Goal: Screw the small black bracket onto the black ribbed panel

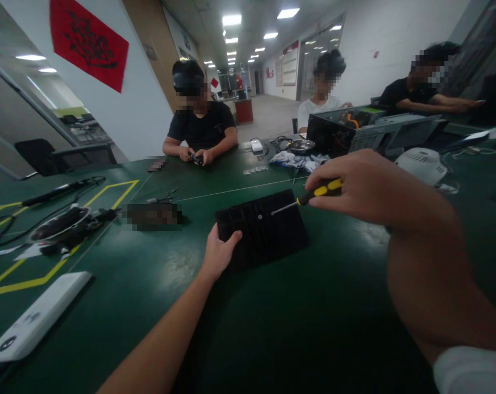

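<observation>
My left hand (223, 249) grips the left edge of a flat black panel (272, 235), thumb on top and the other fingers out of sight beneath it. The panel is tilted over the green table and has ridges and a small round silvery spot near its upper middle. In my right hand (355, 183) is a screwdriver (322, 191) with a yellow and black handle. Its metal shaft slants down to the left, and the tip is over the panel close to the silvery spot. Whether the tip touches the panel I cannot tell.
A white power strip (38, 317) lies at the near left of the green table (149, 306). Cables and a black tool (63, 221) are beyond it. An open computer case (334, 134) and a white device (422, 164) stand at the right. Several people sit across the table.
</observation>
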Demonstrator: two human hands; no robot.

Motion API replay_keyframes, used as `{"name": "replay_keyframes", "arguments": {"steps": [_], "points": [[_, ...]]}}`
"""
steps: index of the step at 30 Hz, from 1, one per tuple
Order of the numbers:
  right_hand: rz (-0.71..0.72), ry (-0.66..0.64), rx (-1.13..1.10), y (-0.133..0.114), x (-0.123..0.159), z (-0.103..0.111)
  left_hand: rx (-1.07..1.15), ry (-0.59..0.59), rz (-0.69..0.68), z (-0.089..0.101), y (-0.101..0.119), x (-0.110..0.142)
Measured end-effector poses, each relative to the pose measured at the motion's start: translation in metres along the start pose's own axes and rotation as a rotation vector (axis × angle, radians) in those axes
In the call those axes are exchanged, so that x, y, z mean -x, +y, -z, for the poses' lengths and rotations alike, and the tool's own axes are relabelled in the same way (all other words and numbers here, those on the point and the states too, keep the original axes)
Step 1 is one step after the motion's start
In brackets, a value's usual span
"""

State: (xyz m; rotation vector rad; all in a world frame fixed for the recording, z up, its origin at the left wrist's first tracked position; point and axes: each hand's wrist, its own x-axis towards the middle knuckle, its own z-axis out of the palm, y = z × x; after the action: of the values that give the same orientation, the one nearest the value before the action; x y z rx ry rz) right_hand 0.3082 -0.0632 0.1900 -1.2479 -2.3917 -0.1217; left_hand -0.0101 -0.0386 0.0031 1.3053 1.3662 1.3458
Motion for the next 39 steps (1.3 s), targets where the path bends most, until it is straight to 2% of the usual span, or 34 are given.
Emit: {"name": "replay_keyframes", "arguments": {"steps": [6,16,28,39], "points": [[0.057,-0.009,-0.044,-0.008,-0.005,0.000,-0.040,0.036,-0.003,0.001,0.001,0.000],[0.099,-0.017,-0.020,-0.015,-0.012,-0.012,-0.024,0.030,0.013,0.001,0.003,0.001],[0.067,-0.025,-0.017,-0.017,-0.013,-0.018,-0.021,0.028,0.005,-0.001,0.004,0.003],[0.028,-0.069,0.000,-0.015,-0.014,-0.016,-0.017,0.030,0.009,-0.002,0.002,0.001]]}}
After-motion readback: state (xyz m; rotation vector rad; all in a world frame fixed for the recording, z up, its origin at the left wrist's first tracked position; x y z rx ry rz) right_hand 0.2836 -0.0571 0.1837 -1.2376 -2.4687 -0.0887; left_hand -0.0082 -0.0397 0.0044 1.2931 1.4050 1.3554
